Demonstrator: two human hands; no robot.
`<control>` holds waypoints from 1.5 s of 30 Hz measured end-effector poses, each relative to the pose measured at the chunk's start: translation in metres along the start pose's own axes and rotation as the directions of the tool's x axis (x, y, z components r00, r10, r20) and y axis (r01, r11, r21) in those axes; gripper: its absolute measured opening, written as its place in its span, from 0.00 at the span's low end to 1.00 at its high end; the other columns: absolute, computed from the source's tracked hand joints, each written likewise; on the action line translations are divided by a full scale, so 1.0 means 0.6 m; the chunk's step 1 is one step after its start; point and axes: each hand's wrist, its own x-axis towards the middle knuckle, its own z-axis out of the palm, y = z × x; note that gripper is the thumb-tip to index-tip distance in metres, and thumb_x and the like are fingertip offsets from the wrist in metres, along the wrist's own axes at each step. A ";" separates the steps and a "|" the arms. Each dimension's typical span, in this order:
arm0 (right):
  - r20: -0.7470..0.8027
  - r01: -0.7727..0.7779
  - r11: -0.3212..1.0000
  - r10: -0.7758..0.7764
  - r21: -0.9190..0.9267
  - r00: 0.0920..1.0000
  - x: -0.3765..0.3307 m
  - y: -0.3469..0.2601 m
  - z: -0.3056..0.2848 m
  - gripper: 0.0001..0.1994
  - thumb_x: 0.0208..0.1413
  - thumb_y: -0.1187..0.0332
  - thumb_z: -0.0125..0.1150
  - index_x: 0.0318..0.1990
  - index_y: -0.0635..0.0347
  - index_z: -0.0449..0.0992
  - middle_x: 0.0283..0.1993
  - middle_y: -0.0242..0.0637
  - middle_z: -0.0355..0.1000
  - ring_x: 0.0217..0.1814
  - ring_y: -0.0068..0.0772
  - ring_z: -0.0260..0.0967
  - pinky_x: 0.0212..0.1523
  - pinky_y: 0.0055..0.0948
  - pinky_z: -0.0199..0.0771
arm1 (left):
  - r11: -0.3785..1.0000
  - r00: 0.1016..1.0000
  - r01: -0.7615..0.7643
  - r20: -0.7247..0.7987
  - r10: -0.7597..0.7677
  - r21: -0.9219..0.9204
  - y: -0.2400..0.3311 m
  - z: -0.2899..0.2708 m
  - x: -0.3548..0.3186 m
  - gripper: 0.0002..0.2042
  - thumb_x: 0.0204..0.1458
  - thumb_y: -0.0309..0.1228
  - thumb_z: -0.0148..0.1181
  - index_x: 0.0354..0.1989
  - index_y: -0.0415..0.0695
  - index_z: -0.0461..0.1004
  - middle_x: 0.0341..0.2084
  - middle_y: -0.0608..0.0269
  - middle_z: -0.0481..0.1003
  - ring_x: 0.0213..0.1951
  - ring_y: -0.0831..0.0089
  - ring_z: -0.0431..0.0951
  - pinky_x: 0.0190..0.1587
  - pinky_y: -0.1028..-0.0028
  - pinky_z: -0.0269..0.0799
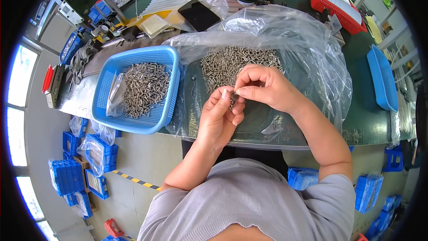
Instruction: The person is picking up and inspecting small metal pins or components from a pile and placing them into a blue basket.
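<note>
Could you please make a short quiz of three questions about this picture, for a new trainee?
1. True or false: the light blue plastic mesh basket holding small silvery metal pins stands left of the loose pile of similar pins.

2. Choose one: where are the person's bare left hand and bare right hand?
a) Wide apart
b) Close together at the pile
c) Inside the basket

3. Short answer: what lies in the red plastic basket at the upper right?

Key:
1. True.
2. b.
3. White paper sheets.
</note>
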 end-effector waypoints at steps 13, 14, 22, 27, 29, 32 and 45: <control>-0.014 0.068 0.961 -0.074 -0.268 0.997 -0.009 -0.027 0.011 0.03 0.49 0.76 0.60 0.32 0.63 0.73 0.33 0.31 0.67 0.35 0.21 0.65 0.37 0.23 0.66 | 0.999 1.000 0.008 0.011 -0.008 0.039 0.002 0.001 0.000 0.09 0.59 0.35 0.52 0.39 0.42 0.70 0.28 0.62 0.71 0.24 0.79 0.64 0.21 0.81 0.59; -0.024 0.065 0.952 -0.076 -0.300 0.997 -0.010 -0.027 0.013 0.04 0.49 0.76 0.60 0.32 0.63 0.73 0.33 0.31 0.67 0.34 0.21 0.65 0.36 0.23 0.66 | 0.999 1.000 0.010 0.012 -0.010 0.039 0.001 0.002 0.000 0.09 0.59 0.35 0.52 0.39 0.42 0.70 0.28 0.62 0.71 0.24 0.79 0.64 0.21 0.81 0.59; -0.008 0.185 0.880 -0.210 -0.438 0.978 -0.008 -0.021 0.010 0.05 0.46 0.75 0.62 0.32 0.62 0.74 0.35 0.33 0.68 0.37 0.28 0.67 0.39 0.27 0.68 | 0.997 0.998 0.059 0.008 -0.059 0.056 0.004 0.002 -0.001 0.10 0.58 0.36 0.53 0.38 0.43 0.71 0.27 0.63 0.72 0.24 0.79 0.64 0.20 0.82 0.58; 0.048 0.334 0.775 -0.367 -0.537 0.929 -0.004 -0.016 0.003 0.07 0.43 0.74 0.64 0.32 0.60 0.74 0.34 0.34 0.69 0.40 0.34 0.67 0.41 0.30 0.68 | 0.996 0.998 0.062 -0.005 -0.062 0.058 0.005 0.008 -0.002 0.11 0.58 0.38 0.53 0.39 0.42 0.70 0.28 0.63 0.72 0.25 0.79 0.65 0.21 0.80 0.59; 0.017 0.309 0.743 -0.372 -0.593 0.928 -0.003 -0.020 -0.002 0.06 0.43 0.75 0.64 0.31 0.61 0.74 0.34 0.34 0.69 0.40 0.34 0.67 0.41 0.30 0.68 | 0.996 0.998 0.054 -0.027 -0.052 0.068 0.003 0.010 -0.002 0.11 0.59 0.38 0.52 0.40 0.42 0.70 0.28 0.63 0.72 0.25 0.78 0.65 0.22 0.80 0.60; 0.035 0.316 0.797 -0.349 -0.514 0.936 -0.006 -0.022 -0.001 0.05 0.44 0.75 0.63 0.31 0.61 0.75 0.33 0.34 0.69 0.38 0.34 0.68 0.40 0.29 0.68 | 0.998 1.000 0.024 0.004 -0.024 0.064 -0.002 0.004 0.001 0.12 0.59 0.38 0.51 0.41 0.42 0.70 0.30 0.62 0.72 0.27 0.77 0.66 0.24 0.79 0.62; -0.022 0.112 0.560 -0.228 -0.821 0.973 0.001 0.018 -0.013 0.07 0.39 0.72 0.65 0.29 0.57 0.76 0.31 0.34 0.68 0.38 0.39 0.66 0.41 0.36 0.67 | 0.998 0.999 -0.042 0.010 0.043 -0.043 0.003 -0.001 0.003 0.11 0.61 0.33 0.46 0.46 0.40 0.68 0.37 0.59 0.68 0.33 0.75 0.65 0.29 0.78 0.64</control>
